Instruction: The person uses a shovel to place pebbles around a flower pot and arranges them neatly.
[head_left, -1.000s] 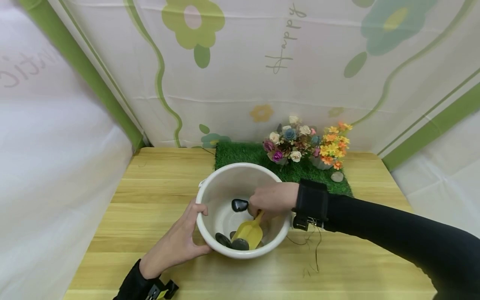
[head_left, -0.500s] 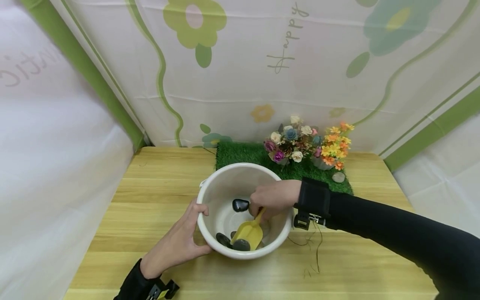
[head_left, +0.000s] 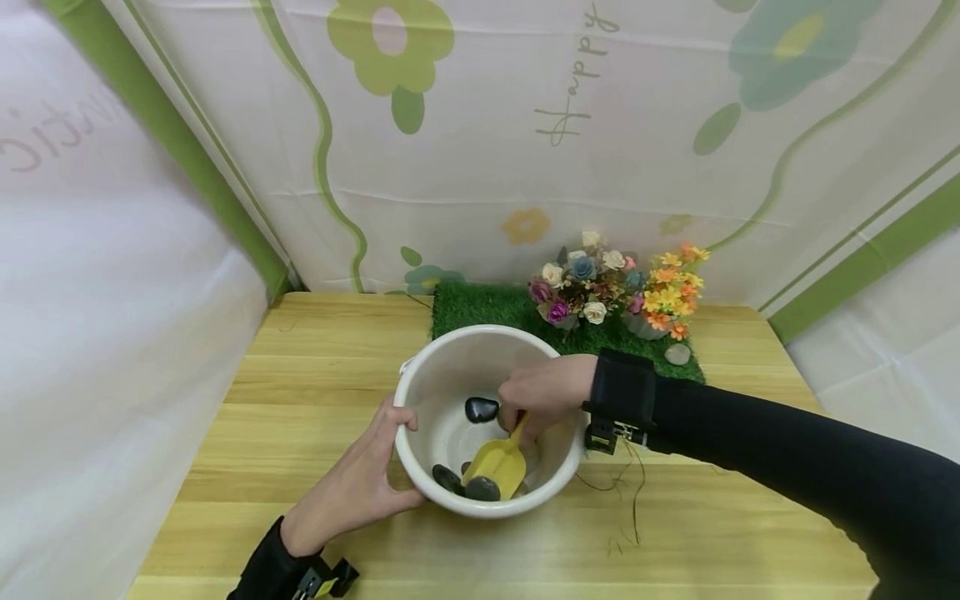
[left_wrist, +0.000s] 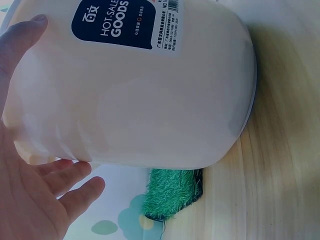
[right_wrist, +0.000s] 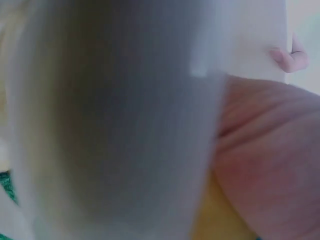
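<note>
A white bucket (head_left: 411,467) stands on the wooden table, its mouth turned toward the head camera. My left hand (head_left: 367,467) grips its left rim, one finger hooked over the edge and the thumb against the outer wall; the left wrist view shows the label (left_wrist: 127,22) on that wall. Inside the bucket my right hand (head_left: 543,396) holds a yellow toy shovel (head_left: 498,467) by its handle, blade pointing down. A dark grey stone (head_left: 482,489) lies at the blade's tip. Beside it rests another dark stone (head_left: 447,479), and a glossy black stone (head_left: 482,409) sits near my right fingers. The bucket wall blurs much of the right wrist view.
Behind the bucket lies a green turf mat (head_left: 480,304) bearing a pot of mixed flowers (head_left: 583,279), a pot of orange and yellow flowers (head_left: 667,292) and a pale stone (head_left: 677,355). Thin dark strands (head_left: 636,508) lie on the table (head_left: 300,400) at right. Printed cloth surrounds it.
Hardly anything differs. My right wrist shifts very slightly, while the shovel, the stones and my left hand on the rim stay where they were.
</note>
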